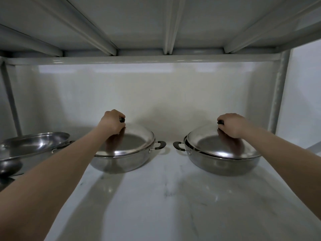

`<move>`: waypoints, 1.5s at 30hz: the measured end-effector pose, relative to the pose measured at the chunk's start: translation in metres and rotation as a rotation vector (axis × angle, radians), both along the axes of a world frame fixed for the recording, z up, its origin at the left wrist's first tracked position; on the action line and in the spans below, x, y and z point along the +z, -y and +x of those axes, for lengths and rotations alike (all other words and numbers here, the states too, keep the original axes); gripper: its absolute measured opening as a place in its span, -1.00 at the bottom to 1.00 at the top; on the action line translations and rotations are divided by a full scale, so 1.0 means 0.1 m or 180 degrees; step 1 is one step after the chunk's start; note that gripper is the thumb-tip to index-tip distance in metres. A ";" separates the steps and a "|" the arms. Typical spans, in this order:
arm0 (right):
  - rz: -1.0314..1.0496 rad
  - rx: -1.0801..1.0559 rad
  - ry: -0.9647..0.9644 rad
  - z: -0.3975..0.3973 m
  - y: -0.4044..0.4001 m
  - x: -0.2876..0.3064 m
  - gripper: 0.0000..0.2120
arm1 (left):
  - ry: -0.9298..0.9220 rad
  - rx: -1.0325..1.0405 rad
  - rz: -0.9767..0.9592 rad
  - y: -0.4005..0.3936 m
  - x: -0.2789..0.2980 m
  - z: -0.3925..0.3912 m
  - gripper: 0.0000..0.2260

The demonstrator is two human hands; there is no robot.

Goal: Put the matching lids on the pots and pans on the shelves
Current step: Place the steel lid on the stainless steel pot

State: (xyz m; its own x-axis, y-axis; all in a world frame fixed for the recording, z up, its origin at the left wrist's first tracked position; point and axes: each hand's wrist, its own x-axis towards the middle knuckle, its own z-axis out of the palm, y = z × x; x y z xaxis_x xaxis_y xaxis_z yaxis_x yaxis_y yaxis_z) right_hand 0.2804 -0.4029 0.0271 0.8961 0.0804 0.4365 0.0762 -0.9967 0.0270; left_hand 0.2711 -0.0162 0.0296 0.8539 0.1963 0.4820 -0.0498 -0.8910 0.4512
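fingers of both hands closed round black lid knobs, lids beneath

Third pan cut off left; lid knobs mostly hidden.

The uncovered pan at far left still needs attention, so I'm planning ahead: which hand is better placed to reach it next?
Left, probably. The left hand grips the lid knob on the pan beside the uncovered pan; the right hand is across the shelf.
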 end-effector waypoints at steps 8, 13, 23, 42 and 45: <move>-0.0004 0.0045 -0.0056 0.00 -0.03 -0.02 -0.70 | -0.0050 0.0015 0.0040 0.01 -0.07 0.00 -0.69; 0.0090 0.0072 -0.0150 -0.02 -0.07 -0.03 -0.69 | -0.0069 0.0039 0.0144 -0.02 -0.11 -0.02 -0.71; 0.0029 0.0057 -0.0174 -0.01 -0.08 -0.09 -0.75 | -0.0074 0.0064 0.0344 -0.01 -0.17 -0.05 -0.66; -0.0195 -0.0414 -0.0126 -0.23 -0.22 -0.04 -0.69 | -0.0184 -0.0043 0.0342 0.05 0.00 -0.26 -0.59; -0.0084 -0.0135 0.0037 -0.41 -0.34 0.07 -0.57 | -0.0072 -0.0161 0.0404 0.07 0.20 -0.43 -0.58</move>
State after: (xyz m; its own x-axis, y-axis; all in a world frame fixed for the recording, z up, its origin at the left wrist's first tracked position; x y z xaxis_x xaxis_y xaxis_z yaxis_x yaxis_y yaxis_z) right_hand 0.2393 -0.3692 0.0339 0.8938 0.0540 0.4453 0.0334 -0.9980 0.0540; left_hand 0.2284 -0.0233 0.0497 0.8721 0.0914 0.4806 -0.0872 -0.9376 0.3365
